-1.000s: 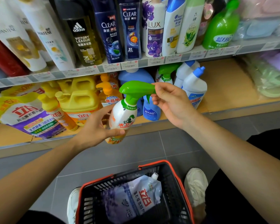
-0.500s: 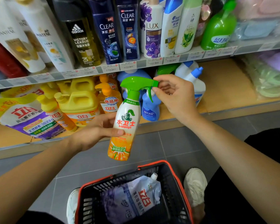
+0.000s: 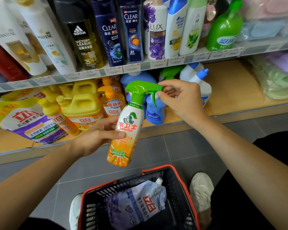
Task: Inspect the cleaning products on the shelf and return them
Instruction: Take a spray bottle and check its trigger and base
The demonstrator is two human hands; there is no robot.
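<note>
Mid-frame, the spray bottle [image 3: 126, 128] was gripped by the left hand [image 3: 96, 135], its nozzle pinched by the right hand [image 3: 181, 100]; inspection seemed underway, with return to the lower shelf [image 3: 231, 90] judged outstanding.

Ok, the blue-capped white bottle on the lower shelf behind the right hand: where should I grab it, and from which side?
Grip the white bottle by its slim neck just under the blue cap, coming from the aisle side, above the right hand. The neck narrows and leans forward; neighbouring bottles crowd its left, and its body is mostly hidden.

You are standing on a floor of large grey tiles [image 3: 181, 146], facing a wood-topped lower shelf board [image 3: 228, 90] under a metal price-tag rail [image 3: 173, 62] in even, soft lighting.
</note>
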